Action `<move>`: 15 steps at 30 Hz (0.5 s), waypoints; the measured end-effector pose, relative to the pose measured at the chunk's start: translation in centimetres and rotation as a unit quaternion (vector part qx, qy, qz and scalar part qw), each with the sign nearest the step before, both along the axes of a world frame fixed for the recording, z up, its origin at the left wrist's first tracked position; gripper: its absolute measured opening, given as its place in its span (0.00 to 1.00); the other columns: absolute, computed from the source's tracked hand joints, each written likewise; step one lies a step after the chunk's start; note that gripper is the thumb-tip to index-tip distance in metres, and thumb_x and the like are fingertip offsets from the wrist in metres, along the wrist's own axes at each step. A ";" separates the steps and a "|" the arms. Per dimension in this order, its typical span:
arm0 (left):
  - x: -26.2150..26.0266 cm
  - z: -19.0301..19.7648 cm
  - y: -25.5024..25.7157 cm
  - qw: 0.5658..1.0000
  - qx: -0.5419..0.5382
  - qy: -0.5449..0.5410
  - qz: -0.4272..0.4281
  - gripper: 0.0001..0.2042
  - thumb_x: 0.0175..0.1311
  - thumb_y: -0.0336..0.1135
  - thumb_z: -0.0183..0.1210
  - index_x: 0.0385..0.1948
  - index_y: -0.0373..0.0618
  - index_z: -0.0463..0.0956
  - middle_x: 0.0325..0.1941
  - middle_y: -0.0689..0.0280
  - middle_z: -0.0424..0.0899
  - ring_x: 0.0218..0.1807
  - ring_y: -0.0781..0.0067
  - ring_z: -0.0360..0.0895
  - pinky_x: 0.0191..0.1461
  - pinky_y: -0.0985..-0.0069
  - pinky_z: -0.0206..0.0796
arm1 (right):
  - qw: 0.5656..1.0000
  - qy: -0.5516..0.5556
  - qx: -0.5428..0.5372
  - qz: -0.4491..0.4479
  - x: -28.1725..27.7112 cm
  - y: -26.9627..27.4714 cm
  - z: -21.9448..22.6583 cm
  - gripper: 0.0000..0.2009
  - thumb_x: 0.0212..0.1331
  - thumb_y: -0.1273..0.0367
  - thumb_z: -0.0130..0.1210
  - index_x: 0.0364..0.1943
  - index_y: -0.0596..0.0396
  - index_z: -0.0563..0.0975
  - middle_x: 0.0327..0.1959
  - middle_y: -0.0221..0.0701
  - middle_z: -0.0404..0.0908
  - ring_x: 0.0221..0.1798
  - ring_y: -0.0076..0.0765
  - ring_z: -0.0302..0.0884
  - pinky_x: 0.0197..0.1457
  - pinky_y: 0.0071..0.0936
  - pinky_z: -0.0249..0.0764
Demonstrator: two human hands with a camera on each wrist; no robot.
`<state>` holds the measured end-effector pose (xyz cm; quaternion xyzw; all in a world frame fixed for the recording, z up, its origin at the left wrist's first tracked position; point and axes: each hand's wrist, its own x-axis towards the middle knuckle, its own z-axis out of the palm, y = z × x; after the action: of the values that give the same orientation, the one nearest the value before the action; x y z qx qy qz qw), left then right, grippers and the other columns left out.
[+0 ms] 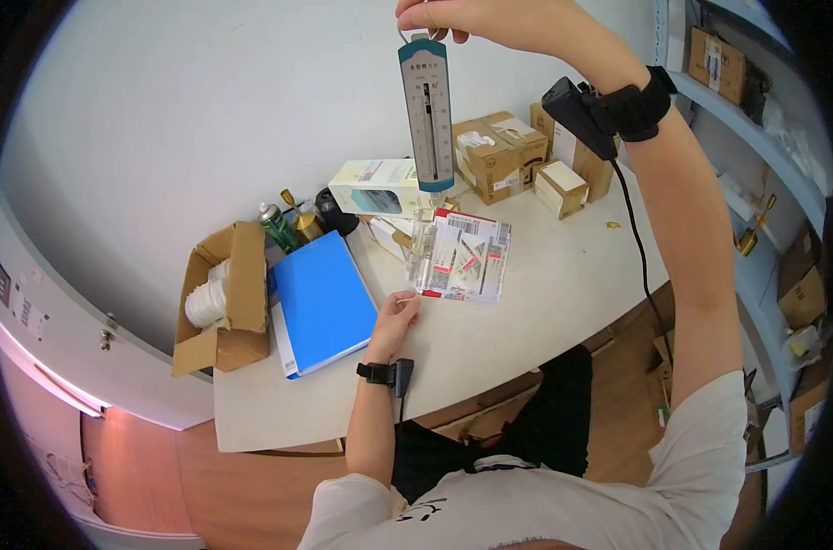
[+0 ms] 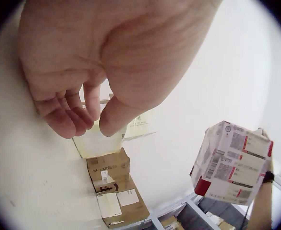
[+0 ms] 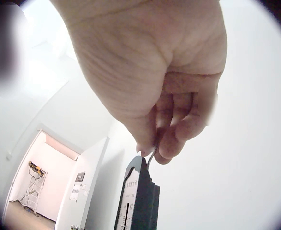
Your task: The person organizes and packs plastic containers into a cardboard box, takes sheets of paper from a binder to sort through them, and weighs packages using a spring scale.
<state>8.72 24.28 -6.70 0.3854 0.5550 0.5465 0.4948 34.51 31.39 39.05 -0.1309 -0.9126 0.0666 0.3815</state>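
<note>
My right hand point(image 1: 453, 16), high up in the head view, pinches the metal ring at the top of a spring scale point(image 1: 427, 119). The scale hangs upright, with a grey slotted face and teal ends; its upper part point(image 3: 131, 191) shows in the right wrist view. Right beneath it is a white and red box point(image 1: 467, 257) covered in printed labels. In the left wrist view this box point(image 2: 234, 163) hangs tilted against the wall. Low by the box's near left corner is my left hand point(image 1: 394, 323), fingers loosely bent, with nothing seen between thumb and fingertips.
A blue binder point(image 1: 325, 298) lies left on the white table point(image 1: 554, 284), beside an open carton point(image 1: 248, 284) with white rolls. Behind are a spray can point(image 1: 277, 225), a pale yellow box point(image 1: 361, 188) and brown cartons point(image 1: 503, 156). Shelves point(image 1: 755, 137) stand right.
</note>
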 end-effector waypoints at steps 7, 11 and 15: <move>0.4 -0.1 0.0 0.999 -0.007 0.052 -0.006 0.16 0.70 0.34 0.62 0.54 0.38 0.72 0.35 0.69 0.79 0.36 0.80 0.74 0.41 0.81 0.68 | 0.999 0.004 0.011 -0.039 -0.7 -0.2 0.6 0.12 0.60 0.67 0.62 0.37 0.64 0.87 0.26 0.37 0.87 0.26 0.26 0.82 0.32 0.23 0.77; 0.5 0.4 -0.1 0.999 -0.009 0.052 -0.007 0.15 0.70 0.35 0.62 0.53 0.39 0.72 0.35 0.69 0.79 0.37 0.80 0.75 0.43 0.80 0.69 | 0.999 -0.003 0.021 -0.034 -0.6 -0.4 1.0 0.12 0.60 0.66 0.62 0.37 0.63 0.87 0.25 0.36 0.86 0.25 0.26 0.81 0.32 0.24 0.76; 0.6 0.6 0.0 0.998 -0.006 0.060 -0.009 0.14 0.69 0.34 0.62 0.51 0.40 0.72 0.36 0.69 0.80 0.38 0.79 0.76 0.44 0.80 0.69 | 0.999 -0.008 0.012 -0.038 -0.3 -1.5 1.5 0.12 0.59 0.66 0.62 0.37 0.62 0.87 0.24 0.35 0.86 0.25 0.25 0.80 0.31 0.24 0.75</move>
<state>9.32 24.29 -6.11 0.4190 0.5834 0.5151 0.4677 34.24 29.87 40.57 -0.1620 -0.9108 0.0400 0.3776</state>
